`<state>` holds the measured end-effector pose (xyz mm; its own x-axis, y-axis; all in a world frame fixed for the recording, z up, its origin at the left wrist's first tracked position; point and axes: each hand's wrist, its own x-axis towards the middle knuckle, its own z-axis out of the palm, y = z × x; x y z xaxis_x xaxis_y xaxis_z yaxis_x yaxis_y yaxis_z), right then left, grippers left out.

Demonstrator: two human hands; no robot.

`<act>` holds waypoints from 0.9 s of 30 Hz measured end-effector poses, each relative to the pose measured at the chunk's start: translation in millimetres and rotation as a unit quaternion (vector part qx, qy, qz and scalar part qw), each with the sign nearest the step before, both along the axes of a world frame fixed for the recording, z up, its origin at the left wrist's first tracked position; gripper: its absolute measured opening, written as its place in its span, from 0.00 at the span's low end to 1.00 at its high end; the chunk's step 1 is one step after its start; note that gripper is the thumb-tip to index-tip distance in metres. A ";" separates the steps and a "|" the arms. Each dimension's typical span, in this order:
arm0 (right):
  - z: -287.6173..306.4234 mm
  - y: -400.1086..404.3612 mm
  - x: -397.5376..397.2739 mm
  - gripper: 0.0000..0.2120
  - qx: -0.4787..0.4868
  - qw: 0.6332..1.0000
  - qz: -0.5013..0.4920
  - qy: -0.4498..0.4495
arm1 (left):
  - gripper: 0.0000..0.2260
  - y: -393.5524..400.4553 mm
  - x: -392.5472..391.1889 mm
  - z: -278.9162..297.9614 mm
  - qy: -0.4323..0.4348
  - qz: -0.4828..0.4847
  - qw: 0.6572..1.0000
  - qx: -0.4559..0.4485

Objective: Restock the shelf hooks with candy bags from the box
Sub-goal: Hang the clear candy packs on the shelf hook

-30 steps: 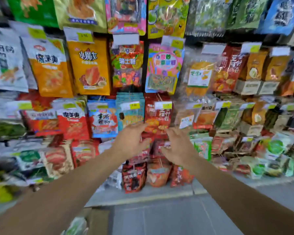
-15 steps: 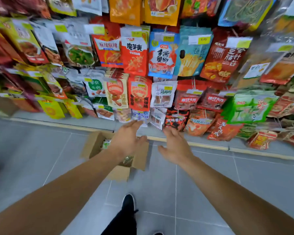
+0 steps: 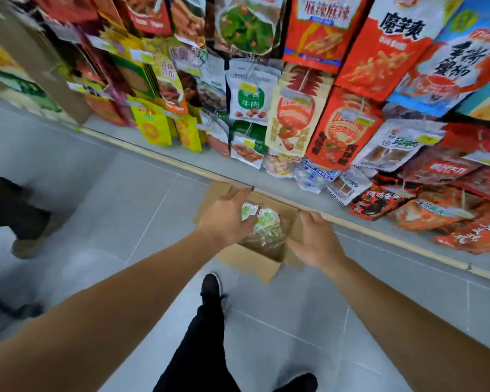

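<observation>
An open cardboard box (image 3: 252, 260) stands on the grey floor against the base of the shelf. Inside it lie clear candy bags with green and white labels (image 3: 266, 223). My left hand (image 3: 227, 216) hovers over the box's left side, fingers spread, holding nothing. My right hand (image 3: 316, 241) is over the box's right flap, also open and empty. Above, the shelf hooks carry many hanging snack bags (image 3: 294, 120) in red, orange and white.
My black-trousered leg and shoe (image 3: 210, 287) stand just in front of the box. Another person's legs and shoe (image 3: 20, 219) are on the left. A raised shelf base (image 3: 379, 236) runs diagonally behind the box. Grey floor tiles (image 3: 111, 193) lie to the left.
My view has swung down from the hanging bags to the floor. Both hands have dropped from the hooks to just above the open box, still empty.
</observation>
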<state>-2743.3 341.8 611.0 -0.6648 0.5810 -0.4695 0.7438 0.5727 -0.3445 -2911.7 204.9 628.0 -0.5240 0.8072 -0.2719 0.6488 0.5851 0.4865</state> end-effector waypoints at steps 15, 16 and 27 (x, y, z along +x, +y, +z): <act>-155.5 24.8 -152.5 0.30 -0.121 0.986 -0.094 -0.067 | 0.26 25.4 -154.2 -161.8 -0.124 0.077 0.988 -0.057; -175.9 29.8 -157.5 0.30 -0.128 0.985 -0.094 -0.071 | 0.26 29.2 -156.8 -182.3 -0.129 0.081 0.986 -0.064; -421.8 73.3 -184.4 0.26 -0.174 0.972 -0.120 -0.098 | 0.23 63.9 -156.6 -429.4 -0.191 0.162 0.961 -0.113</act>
<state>-2927.7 415.1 189.1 -0.4065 0.4924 -0.7696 0.9131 0.2485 -0.3233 -3068.3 268.8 198.6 -0.5650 0.5162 -0.6437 0.2129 0.8449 0.4908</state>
